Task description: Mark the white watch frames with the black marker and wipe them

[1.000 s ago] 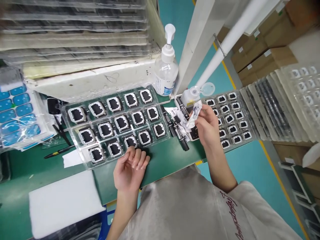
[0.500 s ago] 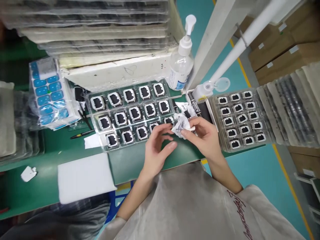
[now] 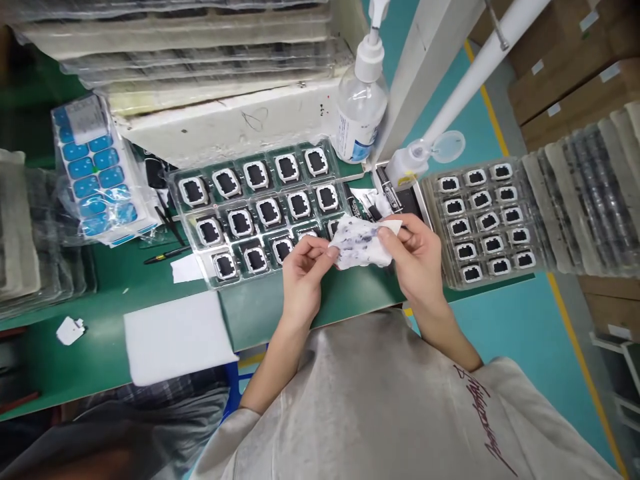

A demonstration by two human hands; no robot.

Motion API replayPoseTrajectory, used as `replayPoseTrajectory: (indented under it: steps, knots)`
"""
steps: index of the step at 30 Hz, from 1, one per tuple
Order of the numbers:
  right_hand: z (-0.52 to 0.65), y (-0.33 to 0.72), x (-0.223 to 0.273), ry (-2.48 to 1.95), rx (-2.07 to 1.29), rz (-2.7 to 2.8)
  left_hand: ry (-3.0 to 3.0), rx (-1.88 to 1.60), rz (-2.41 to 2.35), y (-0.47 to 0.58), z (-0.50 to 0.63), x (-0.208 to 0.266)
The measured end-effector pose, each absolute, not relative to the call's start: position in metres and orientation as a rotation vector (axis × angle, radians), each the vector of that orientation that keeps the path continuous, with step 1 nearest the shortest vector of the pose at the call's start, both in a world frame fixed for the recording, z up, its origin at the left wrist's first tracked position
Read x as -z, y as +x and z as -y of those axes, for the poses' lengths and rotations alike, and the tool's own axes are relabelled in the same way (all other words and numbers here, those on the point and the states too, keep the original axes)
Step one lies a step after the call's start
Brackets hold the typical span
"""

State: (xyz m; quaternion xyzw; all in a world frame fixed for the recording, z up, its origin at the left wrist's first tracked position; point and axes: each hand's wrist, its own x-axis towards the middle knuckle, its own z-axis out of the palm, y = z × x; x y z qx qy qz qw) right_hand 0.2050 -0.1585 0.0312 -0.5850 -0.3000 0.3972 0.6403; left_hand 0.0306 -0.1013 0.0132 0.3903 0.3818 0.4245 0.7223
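Note:
A white wipe (image 3: 363,241) with dark smudges is stretched between my two hands, above the front edge of the green bench. My left hand (image 3: 306,273) pinches its left end between thumb and fingers. At the other end, my right hand (image 3: 416,257) grips the cloth, thumb on top. Just behind them lies a clear plastic tray (image 3: 235,257) with rows of white-rimmed, black-centred square parts (image 3: 269,211). The wipe and my left hand cover some parts at the tray's near right corner.
A pump bottle (image 3: 361,113) and a small white bottle with its lid up (image 3: 407,163) stand behind. More filled trays (image 3: 480,223) are at right. A white foam sheet (image 3: 177,340), a black pen (image 3: 165,255) and a bagged blue-and-white pack (image 3: 97,177) lie left.
The wipe, crumpled in my right hand before, is now spread out flat. My left hand has closed from an open pose onto its left end. The view has shifted slightly.

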Motion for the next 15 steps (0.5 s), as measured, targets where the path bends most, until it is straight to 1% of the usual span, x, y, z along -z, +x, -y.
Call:
replayPoseTrajectory:
  steps: [9,15]
  knots:
    - [0.160,0.202,-0.030,-1.387,-0.943,0.615,0.880,-0.903,-0.869,0.034,0.105,-0.006]
    - [0.165,0.194,-0.032,-1.278,-1.168,0.581,0.911,-0.878,-0.847,0.036,0.108,-0.002]
